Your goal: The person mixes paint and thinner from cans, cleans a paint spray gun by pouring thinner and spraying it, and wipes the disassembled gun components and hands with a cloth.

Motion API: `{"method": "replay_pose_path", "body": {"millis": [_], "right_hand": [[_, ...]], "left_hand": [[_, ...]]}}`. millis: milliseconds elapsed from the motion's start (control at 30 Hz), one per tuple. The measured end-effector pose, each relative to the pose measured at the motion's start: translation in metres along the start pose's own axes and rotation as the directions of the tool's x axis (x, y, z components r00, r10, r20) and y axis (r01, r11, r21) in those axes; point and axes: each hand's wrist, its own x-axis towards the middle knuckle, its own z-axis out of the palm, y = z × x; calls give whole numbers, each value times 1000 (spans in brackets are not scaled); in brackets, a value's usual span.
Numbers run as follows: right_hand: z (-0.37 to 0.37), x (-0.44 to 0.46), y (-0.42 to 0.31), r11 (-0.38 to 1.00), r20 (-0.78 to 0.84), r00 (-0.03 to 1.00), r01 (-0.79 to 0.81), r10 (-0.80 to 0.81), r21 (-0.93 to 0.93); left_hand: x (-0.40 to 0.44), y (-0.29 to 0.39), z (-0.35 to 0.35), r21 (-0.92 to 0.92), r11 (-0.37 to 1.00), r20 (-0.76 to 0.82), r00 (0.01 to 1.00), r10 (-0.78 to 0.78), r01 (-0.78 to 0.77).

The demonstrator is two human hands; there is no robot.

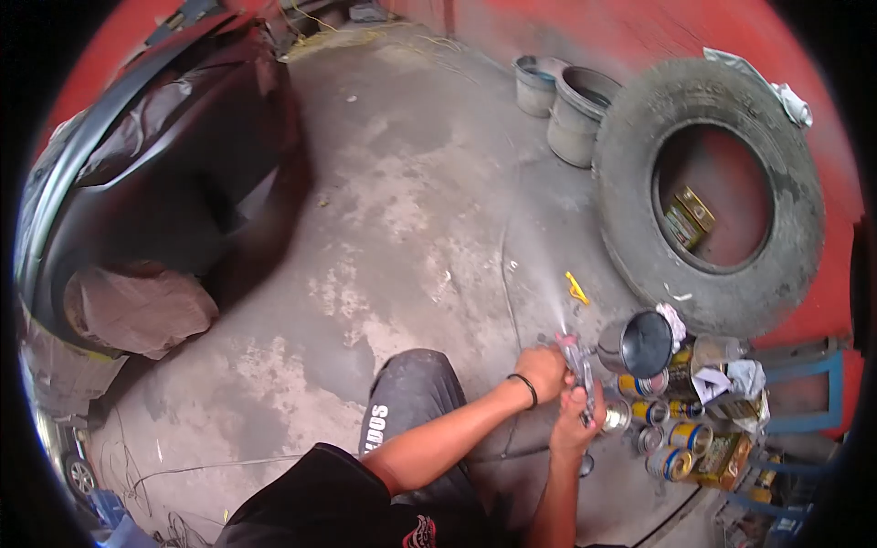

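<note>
A metal spray gun (pixel 573 352) with a reddish nozzle end points away from me, and a pale mist streams forward from it. My right hand (pixel 573 427) is wrapped around its handle from below. Closed against the gun's left side is my left hand (pixel 543 373), with a dark band on the wrist; its fingertips are partly hidden at the gun's body. A dark round cup (pixel 645 345) sits just right of the gun and seems joined to it. Ahead of the nozzle, a small yellow piece (pixel 576 289) lies on the floor.
Several paint cans (pixel 677 463) crowd the floor at my right, near a blue frame (pixel 804 393). A big tire (pixel 713 100) leans on the red wall, with buckets (pixel 574 137) beyond it. At left stands a dark car panel (pixel 174 219). A hose (pixel 505 265) crosses the floor.
</note>
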Motion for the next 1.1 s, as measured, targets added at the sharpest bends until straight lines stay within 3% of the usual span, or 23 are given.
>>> {"method": "replay_pose_path", "body": {"millis": [67, 133, 233, 333, 600, 767, 933, 1100], "right_hand": [[0, 0, -4, 995, 0, 997, 83, -84, -62], [-1, 2, -13, 995, -21, 998, 58, -59, -78], [-4, 2, -7, 984, -43, 995, 86, -94, -158], [-10, 1, -1, 976, -13, 1000, 3, -6, -219], [-7, -2, 5, 975, -100, 992, 51, -74, -218], [-11, -2, -3, 964, -87, 984, 135, -158, -228], [-14, -5, -7, 953, -55, 990, 110, -130, -282], [-15, -3, -10, 976, -63, 998, -24, 11, -216]], "left_hand": [[1, -1, 3, 20, 999, 76, 996, -39, 37], [-4, 1, 1, 12, 1000, 127, 992, -6, 5], [-8, 5, 5, -16, 1000, 74, 997, 8, -7], [-6, 7, 5, 40, 999, 124, 992, -1, -4], [6, 11, -3, 108, 994, 265, 964, 4, -34], [1, 8, -15, 203, 979, 249, 968, -17, -35], [3, -51, -29, 56, 998, -78, 996, -31, 36], [-7, -86, -66, 73, 971, -223, 953, -207, 228]]}}
